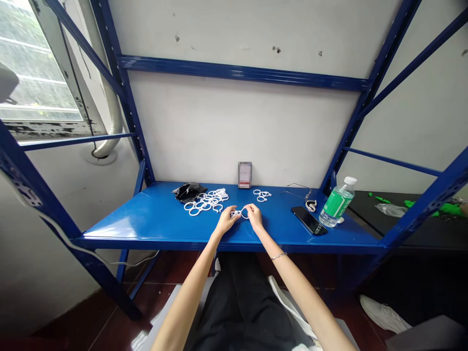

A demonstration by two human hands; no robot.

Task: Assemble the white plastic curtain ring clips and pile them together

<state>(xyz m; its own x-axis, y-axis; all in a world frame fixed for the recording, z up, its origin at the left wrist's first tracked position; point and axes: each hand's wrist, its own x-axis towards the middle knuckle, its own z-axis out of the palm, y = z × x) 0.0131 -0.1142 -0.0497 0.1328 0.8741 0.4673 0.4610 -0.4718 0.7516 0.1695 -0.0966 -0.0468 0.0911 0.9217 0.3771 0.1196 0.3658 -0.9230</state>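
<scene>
Above the near part of the blue tabletop (146,219), both hands meet around a white ring piece (245,217). My left hand (226,220) is closed on its small white end, whose exact shape is too small to tell. From the other side, my right hand (254,216) pinches the round loop. Just beyond my left hand lies a loose pile of white ring pieces (204,202). A smaller cluster of similar white rings (262,195) rests behind my right hand.
A crumpled black plastic bag (189,191) lies beside the pile. A small upright card or screen (244,175) leans at the wall. To the right are a phone (309,220), a coiled white cable (310,205), glasses (298,191) and a water bottle (337,202). Blue posts (131,112) frame the table.
</scene>
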